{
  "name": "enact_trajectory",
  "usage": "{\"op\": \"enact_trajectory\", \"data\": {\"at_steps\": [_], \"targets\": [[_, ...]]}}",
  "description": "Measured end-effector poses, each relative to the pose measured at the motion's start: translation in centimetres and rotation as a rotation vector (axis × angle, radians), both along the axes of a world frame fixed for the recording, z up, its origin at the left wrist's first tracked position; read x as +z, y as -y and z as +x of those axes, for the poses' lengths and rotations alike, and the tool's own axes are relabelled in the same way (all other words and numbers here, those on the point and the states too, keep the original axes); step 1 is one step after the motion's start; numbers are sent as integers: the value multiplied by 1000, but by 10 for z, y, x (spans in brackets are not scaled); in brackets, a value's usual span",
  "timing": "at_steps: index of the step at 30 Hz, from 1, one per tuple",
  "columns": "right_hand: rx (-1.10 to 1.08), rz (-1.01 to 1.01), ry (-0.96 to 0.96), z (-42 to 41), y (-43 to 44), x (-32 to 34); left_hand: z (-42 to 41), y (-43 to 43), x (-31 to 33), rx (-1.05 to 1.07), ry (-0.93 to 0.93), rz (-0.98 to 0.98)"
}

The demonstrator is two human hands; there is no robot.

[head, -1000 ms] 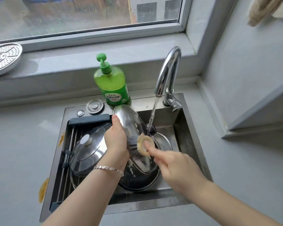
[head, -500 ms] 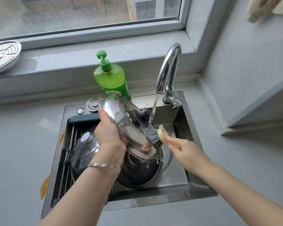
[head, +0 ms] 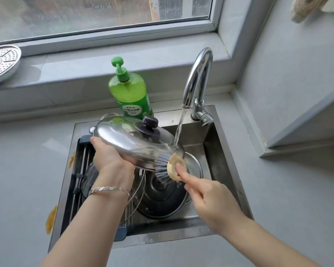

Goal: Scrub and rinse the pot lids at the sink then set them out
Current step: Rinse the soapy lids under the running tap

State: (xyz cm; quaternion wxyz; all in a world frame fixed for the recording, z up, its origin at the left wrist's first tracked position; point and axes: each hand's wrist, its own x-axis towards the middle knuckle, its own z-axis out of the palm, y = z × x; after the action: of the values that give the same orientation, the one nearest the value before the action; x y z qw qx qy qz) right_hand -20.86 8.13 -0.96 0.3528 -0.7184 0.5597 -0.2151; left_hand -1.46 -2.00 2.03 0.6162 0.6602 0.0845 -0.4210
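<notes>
Lid (head: 120,139), knob (head: 150,123) upward, slants down-right against brush (head: 171,166).

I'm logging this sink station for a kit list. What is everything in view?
held lid: one, steel with dark knob, tilted under the running water
brush: one, grey bristles, pale round handle, against the held lid's edge
other lids: at least two, steel, lying in the sink
sink: one, steel, set in the grey counter
drain rack: one, dark frame with steel rods, sink's left side
tap: one, chrome, running
soap bottle: one, green, behind the sink
perforated plate: one, silver, windowsill, far left
bracelet: one, silver, left wrist
left grip: one, bare hand, holds the held lid's rim
right grip: one, bare hand, holds the brush
</notes>
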Motion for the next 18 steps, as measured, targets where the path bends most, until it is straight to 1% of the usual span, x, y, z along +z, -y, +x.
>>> {"op": "enact_trajectory", "data": {"at_steps": [2, 4, 7, 9, 11, 14, 16, 18], "targets": [[-101, 28, -27, -8, 14, -13, 3, -1, 1, -21, -52, -5], [-165, 146, -29, -18, 32, -26, 4, -4, 5, -75, -60, -44], [-244, 286, -4, -36, 61, -50, 7, -12, 6, -244, -113, -139], [-260, 336, 7, -41, 77, -57, 8, -19, 4, -344, -106, -178], [-249, 337, 7, -43, 83, -55, 10, -22, 5, -407, -96, -211], [-196, 289, -3, -36, 64, -43, 16, -20, 8, -452, -45, -262], [-114, 229, -27, -22, 43, -26, 14, -18, 11, -448, 52, -224], [-95, 155, -32, -7, 34, -9, 6, -19, 11, -452, 139, -159]]}}
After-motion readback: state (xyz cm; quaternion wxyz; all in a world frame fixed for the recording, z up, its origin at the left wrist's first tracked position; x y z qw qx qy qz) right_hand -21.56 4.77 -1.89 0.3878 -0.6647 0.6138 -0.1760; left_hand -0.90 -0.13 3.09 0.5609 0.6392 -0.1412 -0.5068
